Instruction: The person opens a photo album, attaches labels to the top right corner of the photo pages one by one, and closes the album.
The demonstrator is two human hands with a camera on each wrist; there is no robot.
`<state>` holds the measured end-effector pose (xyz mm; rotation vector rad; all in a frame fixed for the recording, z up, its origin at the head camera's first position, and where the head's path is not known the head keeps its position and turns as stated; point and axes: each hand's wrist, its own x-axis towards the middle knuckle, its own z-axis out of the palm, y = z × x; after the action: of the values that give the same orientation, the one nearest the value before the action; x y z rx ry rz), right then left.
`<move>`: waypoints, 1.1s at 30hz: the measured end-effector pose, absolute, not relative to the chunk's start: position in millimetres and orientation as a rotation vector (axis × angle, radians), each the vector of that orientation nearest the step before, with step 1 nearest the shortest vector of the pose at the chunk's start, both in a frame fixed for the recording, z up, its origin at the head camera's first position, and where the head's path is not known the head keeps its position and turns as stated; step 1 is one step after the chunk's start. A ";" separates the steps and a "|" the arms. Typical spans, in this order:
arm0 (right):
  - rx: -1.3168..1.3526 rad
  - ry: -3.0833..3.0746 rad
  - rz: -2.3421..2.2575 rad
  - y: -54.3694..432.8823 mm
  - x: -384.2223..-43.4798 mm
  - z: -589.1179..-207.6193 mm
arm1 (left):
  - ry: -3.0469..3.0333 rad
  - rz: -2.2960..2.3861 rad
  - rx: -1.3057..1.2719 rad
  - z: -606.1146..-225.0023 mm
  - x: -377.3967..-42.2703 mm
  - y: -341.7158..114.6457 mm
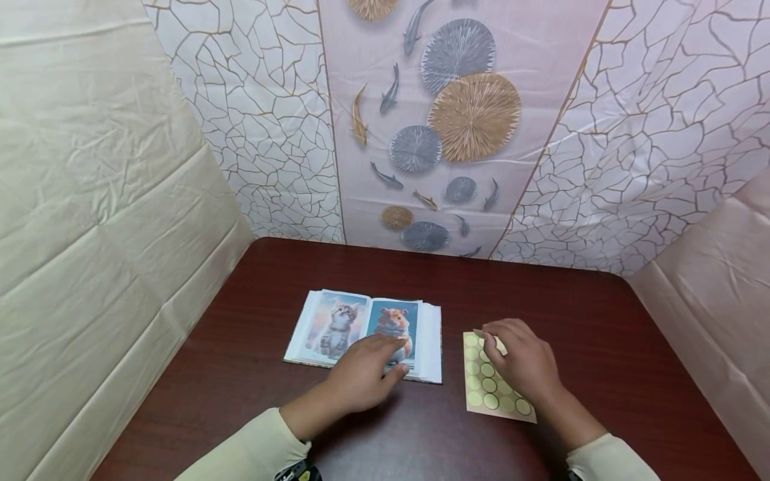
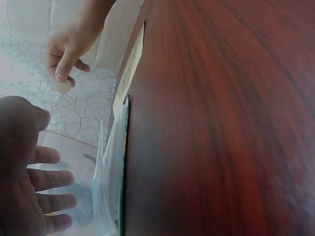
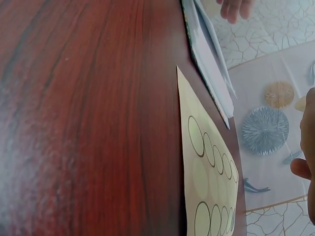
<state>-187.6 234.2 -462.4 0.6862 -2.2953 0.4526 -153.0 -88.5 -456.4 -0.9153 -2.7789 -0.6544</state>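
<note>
An open book point(image 1: 432, 341) lies on the table, with a kitten picture point(image 1: 339, 324) on its left page and a hamster picture point(image 1: 391, 317) on its right. My left hand point(image 1: 367, 374) is over the lower part of the right page, its fingers extended and apart in the left wrist view. Right of the book is a sheet of round yellow stickers point(image 1: 488, 386), several of its circles outlined in dark. Above this sheet my right hand point(image 1: 522, 354) pinches a small round pale sticker point(image 2: 64, 87) between thumb and fingers.
A dark reddish-brown wooden table point(image 1: 240, 407) bears the book and the sheet. Behind it hangs a patterned cloth point(image 1: 277, 133) with fish and round shapes. Plain beige cloth point(image 1: 102, 220) walls off the left side, and similar cloth point(image 1: 704, 294) the right.
</note>
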 end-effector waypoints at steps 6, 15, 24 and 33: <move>0.700 -2.292 0.425 228.6 -190.2 -460.4 | -2.846 -0.623 -0.887 -462.9 -150.5 -100.1; 0.728 -2.269 0.411 221.8 -193.0 -460.1 | -2.939 -0.575 -0.789 -468.6 -146.1 -117.7; 0.771 -2.195 0.399 212.6 -197.6 -458.9 | -2.961 -0.580 -0.740 -474.2 -143.2 -129.6; 0.775 -2.205 0.413 206.3 -202.3 -458.9 | -2.995 -0.517 -0.667 -475.9 -142.8 -138.6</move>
<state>-202.3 206.3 -458.9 0.7747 -2.2050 0.4125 -142.8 -138.6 -475.9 -0.6666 -2.9950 -0.5166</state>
